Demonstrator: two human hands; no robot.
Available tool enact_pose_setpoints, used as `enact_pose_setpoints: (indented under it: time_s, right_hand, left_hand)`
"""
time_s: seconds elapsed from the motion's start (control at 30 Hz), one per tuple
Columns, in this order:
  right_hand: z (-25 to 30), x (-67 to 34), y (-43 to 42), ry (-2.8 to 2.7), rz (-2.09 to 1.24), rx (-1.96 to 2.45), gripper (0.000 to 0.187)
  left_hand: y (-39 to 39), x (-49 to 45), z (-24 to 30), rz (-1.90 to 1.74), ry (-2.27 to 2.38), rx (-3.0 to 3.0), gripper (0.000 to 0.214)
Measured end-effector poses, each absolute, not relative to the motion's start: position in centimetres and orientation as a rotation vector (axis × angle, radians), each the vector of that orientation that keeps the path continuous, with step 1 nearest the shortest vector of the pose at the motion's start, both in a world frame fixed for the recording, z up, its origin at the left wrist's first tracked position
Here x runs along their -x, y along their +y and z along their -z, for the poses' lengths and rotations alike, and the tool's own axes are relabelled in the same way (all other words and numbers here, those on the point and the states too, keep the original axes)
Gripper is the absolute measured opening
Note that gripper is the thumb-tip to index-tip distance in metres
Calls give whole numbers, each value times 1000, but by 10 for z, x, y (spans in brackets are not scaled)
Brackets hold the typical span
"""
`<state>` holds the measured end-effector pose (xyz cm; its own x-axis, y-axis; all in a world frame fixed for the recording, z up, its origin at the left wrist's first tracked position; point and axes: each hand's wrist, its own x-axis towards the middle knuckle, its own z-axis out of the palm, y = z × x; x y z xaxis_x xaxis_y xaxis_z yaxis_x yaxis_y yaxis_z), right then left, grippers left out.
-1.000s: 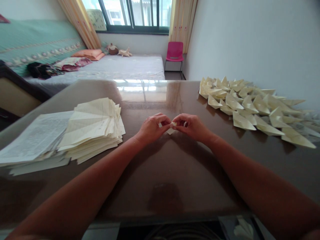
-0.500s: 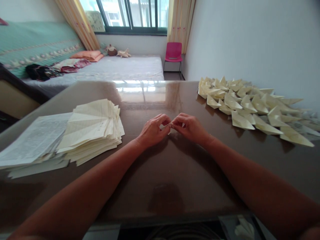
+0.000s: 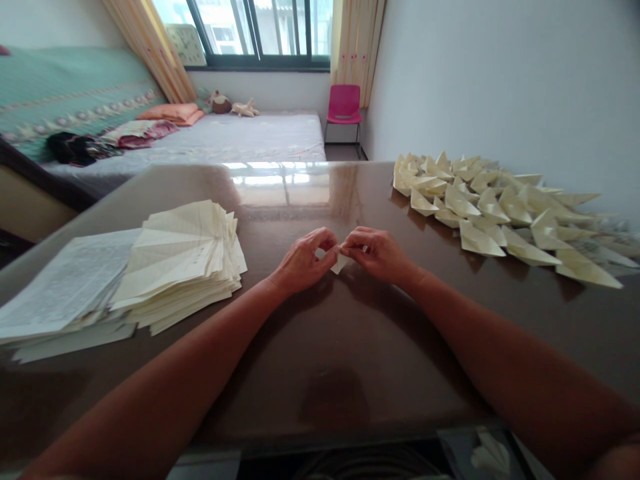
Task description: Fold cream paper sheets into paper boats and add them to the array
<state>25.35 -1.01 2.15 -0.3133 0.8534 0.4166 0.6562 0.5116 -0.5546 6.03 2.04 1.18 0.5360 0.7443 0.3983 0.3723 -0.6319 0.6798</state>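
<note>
Between my two hands, just above the brown tabletop (image 3: 280, 373), is a small folded piece of paper (image 3: 339, 264), pale cream, with a pointed corner hanging down. My left hand (image 3: 313, 259) pinches it from the left, thumb against the curled fingers. From the other side my right hand (image 3: 376, 252) grips it too, its fingertips meeting the left ones at the paper's top. Most of the folded piece is hidden behind the fingers.
On the left lies a stack of creased cream sheets (image 3: 185, 250), overlapping printed sheets (image 3: 65, 280). Rows of folded paper boats (image 3: 480, 200) stand at the right by the wall. Beyond the table are a bed (image 3: 270, 137) and a pink chair (image 3: 344, 105).
The paper between my fingers has turned so that a larger pointed flap shows below them. Both hands stay nearly in place, and the whole view has shifted slightly.
</note>
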Motion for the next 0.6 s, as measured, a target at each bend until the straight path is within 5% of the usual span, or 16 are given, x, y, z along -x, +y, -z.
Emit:
enact_pose_setpoints:
  time_s: [0.6]
  right_hand:
    - [-8, -270, 12, -1106, -973, 1223, 25]
  left_hand:
    - [38, -57, -9, -1139, 934, -1406, 19]
